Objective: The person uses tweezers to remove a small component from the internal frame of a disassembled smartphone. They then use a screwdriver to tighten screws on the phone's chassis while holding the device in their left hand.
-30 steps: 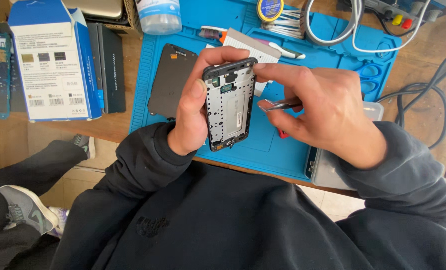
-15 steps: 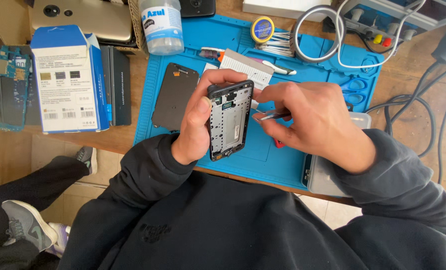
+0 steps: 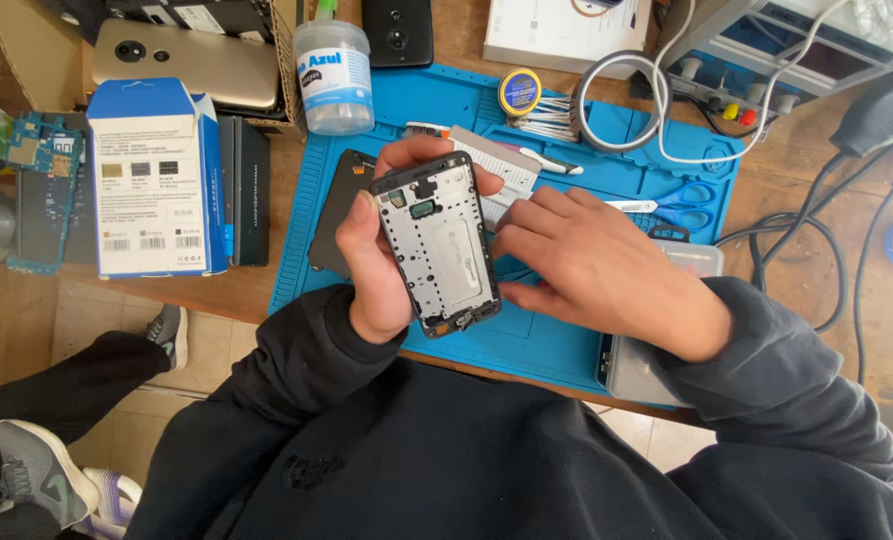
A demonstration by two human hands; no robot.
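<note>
STEP: an opened black phone frame with a silver metal inside [image 3: 438, 245] is being held up and checked, it seems | LEFT: left hand [image 3: 371, 260] fingers are being clamped round its edges | RIGHT: right hand [image 3: 596, 265] fingers are being kept together, touching its side | WHERE: above the blue rubber mat [image 3: 566, 340] on the worktop | NEXT: a steady grip is being called for.

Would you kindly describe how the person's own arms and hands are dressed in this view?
Both arms are covered by long, dark, loose sleeves of one dark top, which bunch in soft folds. The left sleeve ends at the wrist, as does the right sleeve. The left hand and right hand are bare: no gloves, rings or watch show, and the fingers are uncovered.
</note>
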